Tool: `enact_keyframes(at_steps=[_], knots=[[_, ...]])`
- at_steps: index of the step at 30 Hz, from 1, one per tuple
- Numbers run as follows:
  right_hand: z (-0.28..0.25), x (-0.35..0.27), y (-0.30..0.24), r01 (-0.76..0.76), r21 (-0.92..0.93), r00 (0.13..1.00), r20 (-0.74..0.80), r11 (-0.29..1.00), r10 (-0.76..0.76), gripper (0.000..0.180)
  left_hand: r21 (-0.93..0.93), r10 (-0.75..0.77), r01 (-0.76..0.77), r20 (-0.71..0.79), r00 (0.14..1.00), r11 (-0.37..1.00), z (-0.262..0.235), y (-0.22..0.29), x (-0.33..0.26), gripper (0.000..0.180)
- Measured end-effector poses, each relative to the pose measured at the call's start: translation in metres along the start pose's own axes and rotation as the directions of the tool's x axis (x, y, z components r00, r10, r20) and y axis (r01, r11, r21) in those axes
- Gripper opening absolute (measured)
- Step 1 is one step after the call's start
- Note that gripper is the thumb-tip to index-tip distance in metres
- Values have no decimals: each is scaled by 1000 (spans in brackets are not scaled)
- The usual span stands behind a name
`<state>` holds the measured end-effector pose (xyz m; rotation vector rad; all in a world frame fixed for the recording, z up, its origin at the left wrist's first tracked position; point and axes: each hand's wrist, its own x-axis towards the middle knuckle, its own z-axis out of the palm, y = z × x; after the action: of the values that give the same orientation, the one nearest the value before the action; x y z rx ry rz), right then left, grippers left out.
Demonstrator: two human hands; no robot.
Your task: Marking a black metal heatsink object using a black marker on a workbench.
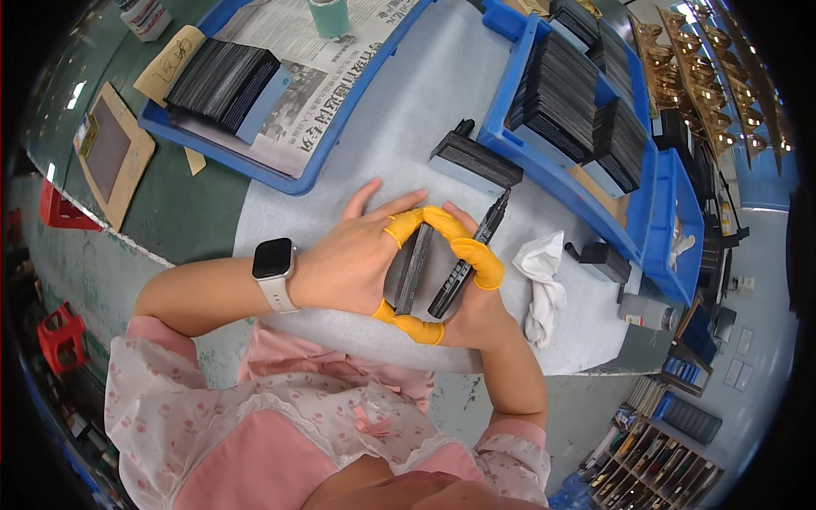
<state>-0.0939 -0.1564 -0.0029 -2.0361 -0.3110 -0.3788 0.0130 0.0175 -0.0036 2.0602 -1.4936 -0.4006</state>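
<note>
A small stack of thin dark plates [414,270] stands on edge between my hands over the white cloth. My left hand [340,263], with yellow finger cots on its thumb and index finger, closes on the stack from the left. My right hand [481,313] also wears yellow finger cots. It holds a black marker pen [470,255] slanting up to the right, and its fingertips meet those of the left around the stack. Beyond them a short row of similar dark plates [476,161] rests on the cloth. A crumpled white rag [541,285] lies right of my right hand.
A blue tray [293,183] lined with newspaper holds a stack of dark plates and a green cup [329,15]. At the right, a blue bin [565,200] contains several plate stacks. A clear bottle [648,313] lies near the right edge, and a framed board [115,157] at the left.
</note>
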Motion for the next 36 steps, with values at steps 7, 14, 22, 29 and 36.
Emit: enact_keyframes(at_steps=[7, 14, 22, 29, 36], knots=[[-6, 3, -6, 32, -114, 999, 32, 993, -28, 89, -116, 28, -31, -20, 999, 993, -4, -1, 1, 83], [-8, 4, -7, 10, -128, 998, 66, 992, -1, 88, -163, 23, -32, -51, 998, 986, -8, 3, 3, 67], [-4, -3, -1, -39, -80, 996, 73, 996, 45, 86, -160, 28, -37, -57, 998, 987, -8, 2, 3, 64], [-9, -6, 3, -23, -162, 981, 188, 987, 54, 87, -149, 29, -39, -67, 997, 988, -7, 2, 2, 61], [-9, -2, -1, -15, -115, 994, 102, 993, 26, 87, -136, 35, -41, -51, 998, 990, -8, 3, 2, 60]])
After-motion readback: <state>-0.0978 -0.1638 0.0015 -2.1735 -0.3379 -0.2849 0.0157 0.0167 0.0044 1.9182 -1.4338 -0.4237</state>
